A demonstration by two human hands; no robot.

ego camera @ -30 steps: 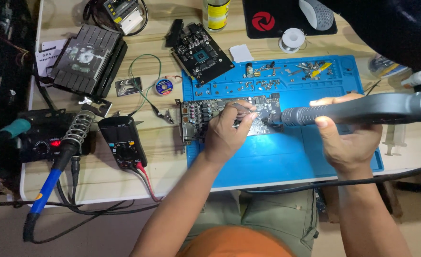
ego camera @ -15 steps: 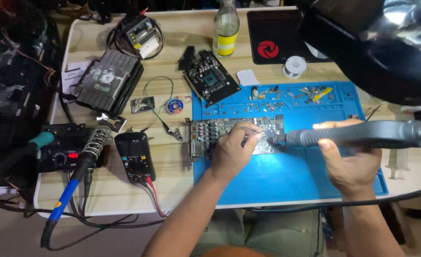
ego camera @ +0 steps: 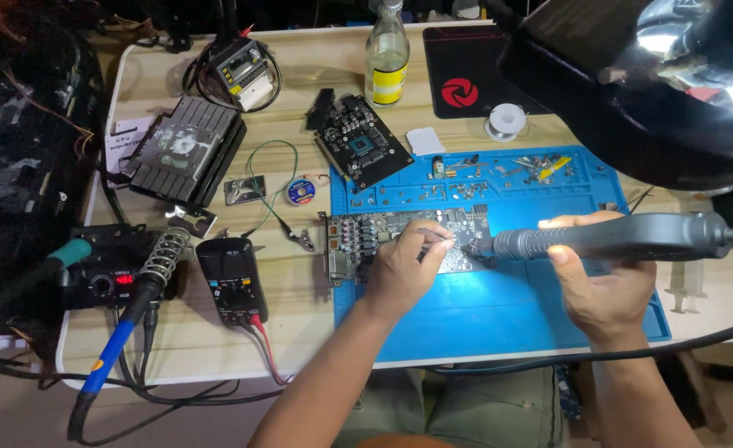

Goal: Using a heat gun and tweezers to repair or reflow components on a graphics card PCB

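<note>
Glass bottle (ego camera: pixel 386 55), solder spool (ego camera: pixel 506 122), black multimeter (ego camera: pixel 232 280)

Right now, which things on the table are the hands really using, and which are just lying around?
In use:
- left hand pinching thin tweezers
- right hand holding the grey hot-air wand
- circuit board on the blue mat

Lying about:
- second circuit board
- heatsink
- multimeter
- glass bottle
- solder spool

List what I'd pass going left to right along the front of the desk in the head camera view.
Soldering station → multimeter → left hand on the circuit board → hot-air tool in the right hand → syringe.
</note>
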